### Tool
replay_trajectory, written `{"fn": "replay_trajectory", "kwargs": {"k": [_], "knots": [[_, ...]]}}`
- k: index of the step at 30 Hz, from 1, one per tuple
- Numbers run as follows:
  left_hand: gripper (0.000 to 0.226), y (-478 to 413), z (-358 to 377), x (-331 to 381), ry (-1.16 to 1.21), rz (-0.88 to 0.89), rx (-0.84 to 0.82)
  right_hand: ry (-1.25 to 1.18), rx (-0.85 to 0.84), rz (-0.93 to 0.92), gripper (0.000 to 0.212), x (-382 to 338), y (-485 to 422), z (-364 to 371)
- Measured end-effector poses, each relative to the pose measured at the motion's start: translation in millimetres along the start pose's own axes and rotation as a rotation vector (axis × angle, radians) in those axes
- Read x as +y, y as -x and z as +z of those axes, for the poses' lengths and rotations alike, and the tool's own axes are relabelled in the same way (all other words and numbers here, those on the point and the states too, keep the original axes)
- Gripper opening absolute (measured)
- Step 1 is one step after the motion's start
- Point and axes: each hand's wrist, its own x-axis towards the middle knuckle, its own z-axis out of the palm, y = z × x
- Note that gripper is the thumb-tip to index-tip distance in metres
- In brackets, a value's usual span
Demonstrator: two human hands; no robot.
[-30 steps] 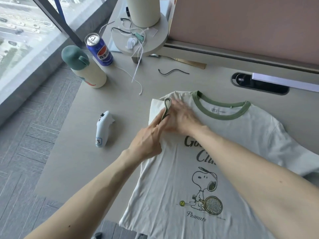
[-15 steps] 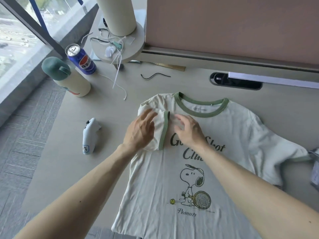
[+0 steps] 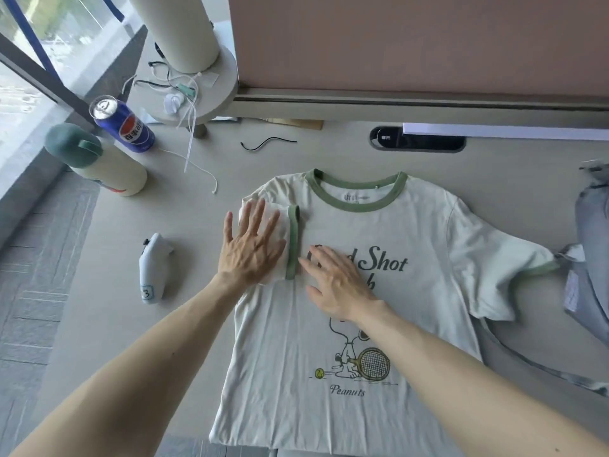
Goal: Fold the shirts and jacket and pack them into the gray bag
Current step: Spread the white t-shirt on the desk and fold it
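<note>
Shirt: a pale T-shirt (image 3: 428, 232) with a green collar lies flat and face up on the desk (image 3: 115, 275). The collar is at the far side and the hem is at the near edge.
Print: the chest shows the word "Shot", a cartoon dog with a tennis racket, and "Peanuts" below it. The rest of the lettering is covered.
Left sleeve: folded inward over the chest. Its green cuff (image 3: 292, 242) runs near to far, just left of the lettering.
Right sleeve: the right sleeve (image 3: 504, 268) is spread out to the right, unfolded. Its cuff reaches the blue denim garment (image 3: 593, 258) at the right edge of the view.
Left hand: the left hand (image 3: 250, 249) lies palm down on the folded sleeve, fingers straight and spread wide. It presses the cloth and grips nothing.
Right hand: the right hand (image 3: 339, 285) lies palm down on the chest lettering, fingers straight and slightly apart, holding nothing. The fingertips are just right of the cuff; contact with it cannot be told.
Left of shirt: a white controller (image 3: 153, 270) lies on the desk, apart from the shirt.
Far left: a blue cola can (image 3: 123, 125) stands just beside a cream bottle with a green lid (image 3: 99, 163).
Far centre: a short black cable (image 3: 267, 143) and a white cord (image 3: 194, 159) lie on the desk. The cord trails from a round stand base (image 3: 211, 90).
Far right: a dark cable port (image 3: 417, 141) is set in the desk, below the pink partition (image 3: 412, 37).
</note>
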Motion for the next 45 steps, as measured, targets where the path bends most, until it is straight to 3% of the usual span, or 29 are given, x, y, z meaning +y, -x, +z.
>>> {"fn": "replay_trajectory", "kwargs": {"k": [6, 10, 13, 16, 18, 20, 23, 26, 29, 31, 35, 39, 42, 44, 45], "knots": [[0.079, 12, 17, 24, 0.089, -0.008, -0.107, -0.212, 0.146, 0.138, 0.053, 45, 46, -22], [0.069, 1, -3, 54, 0.03, -0.027, 0.056, -0.285, 0.442, 0.367, 0.038, 89, 94, -36], [0.056, -18, -23, 114, 0.129, 0.11, 0.111, -0.321, 0.62, 0.599, 0.024, 122, 127, -42], [0.039, -33, -30, 201, 0.287, 0.324, 0.038, -0.447, 0.658, 0.867, 0.008, 152, 159, -46], [0.029, -37, -35, 260, 0.424, 0.448, -0.032, -0.537, 0.645, 0.989, 0.018, 170, 178, -47], [0.026, -37, -40, 311, 0.523, 0.534, -0.1, -0.615, 0.583, 1.068, 0.041, 184, 192, -45], [0.031, -41, -40, 366, 0.58, 0.569, -0.214, -0.893, 0.522, 1.141, 0.063, 200, 198, -41], [0.036, -46, -34, 395, 0.494, 0.541, -0.291, -1.147, 0.557, 1.172, 0.076, 215, 194, -28], [0.039, -51, -26, 408, 0.446, 0.476, -0.331, -1.272, 0.583, 1.12, 0.032, 216, 196, -31], [0.036, -52, -26, 413, 0.452, 0.413, -0.338, -1.297, 0.54, 1.083, 0.023, 211, 200, -39], [0.039, -54, -34, 422, 0.494, 0.298, -0.355, -1.252, 0.501, 1.043, 0.014, 210, 204, -38], [0.051, -52, -49, 433, 0.455, 0.244, -0.406, -1.185, 0.525, 0.851, 0.014, 205, 212, -45], [0.041, -58, -55, 440, 0.264, 0.344, -0.41, -1.083, 0.566, 0.737, 0.016, 196, 216, -50], [0.034, -60, -61, 444, 0.244, 0.296, -0.446, -1.027, 0.578, 0.679, 0.019, 192, 217, -52], [0.041, -60, -65, 445, 0.296, 0.249, -0.479, -0.996, 0.575, 0.652, 0.016, 191, 218, -53]]}}
